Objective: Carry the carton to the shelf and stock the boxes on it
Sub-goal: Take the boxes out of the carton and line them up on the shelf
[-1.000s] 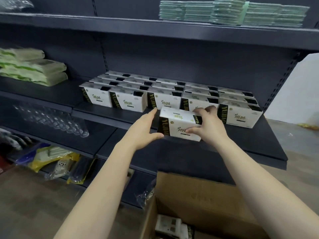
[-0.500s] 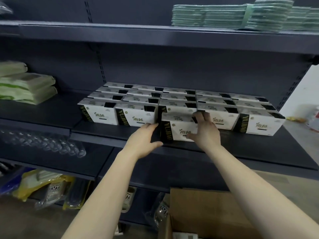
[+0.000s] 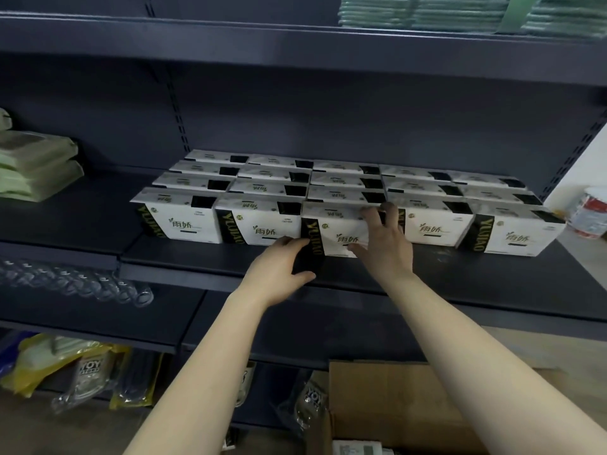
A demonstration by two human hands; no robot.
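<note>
A white box with a black end band (image 3: pixel 338 224) stands on the dark shelf (image 3: pixel 197 267), in the front row between its neighbours. My left hand (image 3: pixel 279 270) cups the box's black left end, thumb underneath. My right hand (image 3: pixel 384 244) grips its right side, fingers hooked over the top edge and thumb on the front face. Several rows of identical white boxes (image 3: pixel 259 221) fill the shelf behind and to both sides. The open brown carton (image 3: pixel 394 399) sits on the floor below my right arm, with a box showing inside at the bottom edge.
Green soft packs (image 3: pixel 36 169) lie on the shelf to the left, and green stacks (image 3: pixel 427 11) on the shelf above. Clear glasses (image 3: pixel 82 284) line the lower shelf. Yellow bagged goods (image 3: pixel 65 366) sit at the bottom left. A tin (image 3: pixel 591 215) stands at the far right.
Both hands carried the white box from in front of the shelf into the gap in the front row, where it now rests. The view has moved closer to the shelf.
</note>
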